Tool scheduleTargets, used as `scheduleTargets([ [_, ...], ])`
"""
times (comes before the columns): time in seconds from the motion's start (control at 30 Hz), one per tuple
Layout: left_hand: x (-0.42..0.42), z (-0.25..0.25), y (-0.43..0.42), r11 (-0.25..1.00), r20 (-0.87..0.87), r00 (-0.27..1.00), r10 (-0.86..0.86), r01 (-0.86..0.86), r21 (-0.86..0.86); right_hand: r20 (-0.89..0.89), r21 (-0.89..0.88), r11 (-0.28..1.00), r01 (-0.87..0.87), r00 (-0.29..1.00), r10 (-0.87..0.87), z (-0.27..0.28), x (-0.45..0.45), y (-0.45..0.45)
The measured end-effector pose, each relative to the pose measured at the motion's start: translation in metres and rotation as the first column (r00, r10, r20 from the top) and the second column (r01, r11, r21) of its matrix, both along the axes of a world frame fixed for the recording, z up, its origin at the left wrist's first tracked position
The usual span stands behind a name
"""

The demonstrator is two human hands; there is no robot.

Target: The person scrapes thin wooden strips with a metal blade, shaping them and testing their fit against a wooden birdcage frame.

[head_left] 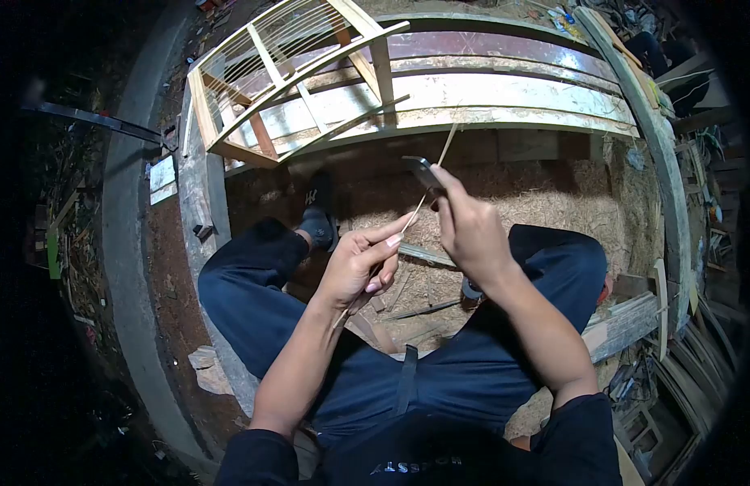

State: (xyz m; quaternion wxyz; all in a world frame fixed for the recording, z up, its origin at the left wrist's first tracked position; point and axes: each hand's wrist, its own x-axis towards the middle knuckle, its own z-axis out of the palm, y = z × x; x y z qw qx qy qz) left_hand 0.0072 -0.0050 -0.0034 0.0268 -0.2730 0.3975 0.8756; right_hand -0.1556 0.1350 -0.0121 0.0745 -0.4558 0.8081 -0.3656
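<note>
A thin, pale wooden strip (447,147) runs slantwise in front of my body, its lower end showing by my left wrist. My left hand (360,266) pinches it between thumb and fingers. Above and to the right, my right hand (474,231) is closed on a knife (422,168) with a short metal blade. The blade lies close against the strip; whether it touches is hard to see. Most of the handle is hidden inside my fingers.
A curved wooden frame (265,58) with thin parallel rods rests on the plank bench (504,87) ahead. Shavings (553,202) cover the ground between my legs. A concrete curb (136,243) runs along the left. Curved wooden strips (699,377) are piled at the lower right.
</note>
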Motion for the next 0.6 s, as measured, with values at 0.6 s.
scheduleTargets([
  [0.6,-0.005,0.001,0.002,0.996,-0.013,1.0,-0.019,0.018,-0.086,0.019,-0.087,0.996,-0.03,0.999,0.032,-0.011,0.012,0.0],
])
